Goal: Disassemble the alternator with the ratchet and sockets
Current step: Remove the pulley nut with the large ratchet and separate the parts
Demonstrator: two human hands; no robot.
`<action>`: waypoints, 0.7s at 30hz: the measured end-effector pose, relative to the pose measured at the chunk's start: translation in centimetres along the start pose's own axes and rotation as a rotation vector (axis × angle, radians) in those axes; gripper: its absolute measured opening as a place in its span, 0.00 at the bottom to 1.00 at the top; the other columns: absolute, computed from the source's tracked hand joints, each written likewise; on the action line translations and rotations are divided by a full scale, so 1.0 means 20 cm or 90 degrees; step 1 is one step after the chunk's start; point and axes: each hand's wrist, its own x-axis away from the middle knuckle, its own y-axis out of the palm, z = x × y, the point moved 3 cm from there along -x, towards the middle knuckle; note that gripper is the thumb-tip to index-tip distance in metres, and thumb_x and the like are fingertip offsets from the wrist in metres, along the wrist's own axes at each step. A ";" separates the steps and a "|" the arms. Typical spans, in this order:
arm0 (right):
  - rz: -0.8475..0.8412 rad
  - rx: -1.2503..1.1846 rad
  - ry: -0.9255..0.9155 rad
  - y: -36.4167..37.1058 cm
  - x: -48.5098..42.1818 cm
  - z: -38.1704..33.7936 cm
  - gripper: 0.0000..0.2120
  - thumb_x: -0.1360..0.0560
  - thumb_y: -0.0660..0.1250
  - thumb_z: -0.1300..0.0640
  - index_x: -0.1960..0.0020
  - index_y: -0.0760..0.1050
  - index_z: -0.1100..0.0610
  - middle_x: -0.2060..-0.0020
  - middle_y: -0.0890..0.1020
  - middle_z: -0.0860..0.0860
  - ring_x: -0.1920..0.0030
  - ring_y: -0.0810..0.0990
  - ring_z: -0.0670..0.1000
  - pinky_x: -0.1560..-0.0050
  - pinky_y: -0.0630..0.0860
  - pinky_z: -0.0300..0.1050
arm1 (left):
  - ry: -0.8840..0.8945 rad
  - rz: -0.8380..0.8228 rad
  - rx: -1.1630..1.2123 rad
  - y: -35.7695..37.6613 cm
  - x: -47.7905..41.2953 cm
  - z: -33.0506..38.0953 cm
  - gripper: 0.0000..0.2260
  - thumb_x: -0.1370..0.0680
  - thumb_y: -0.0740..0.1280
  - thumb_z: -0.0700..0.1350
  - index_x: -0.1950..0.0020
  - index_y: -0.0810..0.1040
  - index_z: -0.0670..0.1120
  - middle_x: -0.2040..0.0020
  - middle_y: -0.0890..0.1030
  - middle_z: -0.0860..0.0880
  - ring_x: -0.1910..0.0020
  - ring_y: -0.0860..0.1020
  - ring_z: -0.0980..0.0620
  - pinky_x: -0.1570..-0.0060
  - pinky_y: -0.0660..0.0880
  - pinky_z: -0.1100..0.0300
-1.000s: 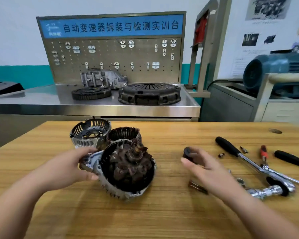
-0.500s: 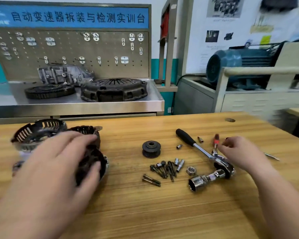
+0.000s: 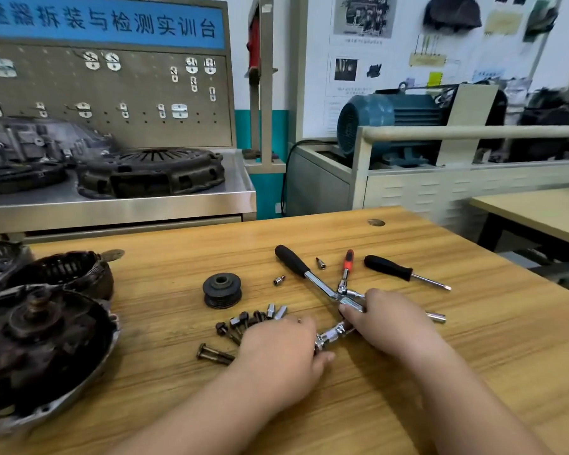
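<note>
1. The alternator [image 3: 46, 339], at 9 o'clock, is cut off by the left edge.
2. The left hand [image 3: 283, 353] curls over the extension's [image 3: 332, 334] lower end, hiding its tip and some bolts [image 3: 243, 318].
3. The right hand [image 3: 391, 320] grips the ratchet [image 3: 319, 284], covering its head.
4. The posters [image 3: 362, 18], at 1 o'clock, are too blurred to read.
5. The sign [image 3: 112, 24], at 11 o'clock, is cut off by the edge.

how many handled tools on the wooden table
3: black-handled ratchet, its head under the right hand; red-handled ratchet just behind that hand; black-handled screwdriver farthest right. That hand may hide others.
</note>
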 end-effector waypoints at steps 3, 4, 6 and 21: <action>0.014 0.012 -0.038 0.00 -0.01 0.01 0.21 0.22 0.56 0.35 0.64 0.64 0.51 0.66 0.72 0.46 0.60 0.71 0.52 0.71 0.60 0.43 | 0.020 0.006 -0.016 0.05 -0.02 0.01 0.20 0.20 0.54 0.60 0.37 0.66 0.47 0.41 0.76 0.47 0.44 0.77 0.44 0.57 0.70 0.54; 0.021 0.020 -0.049 0.01 -0.01 0.01 0.21 0.22 0.55 0.35 0.65 0.63 0.50 0.67 0.70 0.46 0.60 0.72 0.52 0.71 0.60 0.42 | 0.030 0.012 -0.024 0.05 -0.02 0.01 0.19 0.19 0.53 0.59 0.38 0.66 0.46 0.42 0.76 0.46 0.45 0.77 0.44 0.58 0.70 0.54; 0.036 0.030 -0.062 0.01 -0.02 0.01 0.22 0.22 0.54 0.35 0.65 0.64 0.50 0.68 0.70 0.46 0.61 0.72 0.52 0.71 0.60 0.43 | 0.046 0.025 -0.033 0.04 -0.02 -0.01 0.18 0.19 0.52 0.59 0.41 0.67 0.46 0.45 0.78 0.46 0.49 0.78 0.44 0.61 0.70 0.54; -0.035 -0.555 0.103 0.04 -0.03 0.06 0.23 0.22 0.60 0.38 0.61 0.74 0.58 0.81 0.74 0.48 0.78 0.77 0.50 0.77 0.71 0.39 | 0.029 0.090 0.176 0.01 -0.05 -0.13 0.17 0.23 0.57 0.62 0.61 0.65 0.50 0.68 0.67 0.55 0.68 0.66 0.56 0.73 0.58 0.58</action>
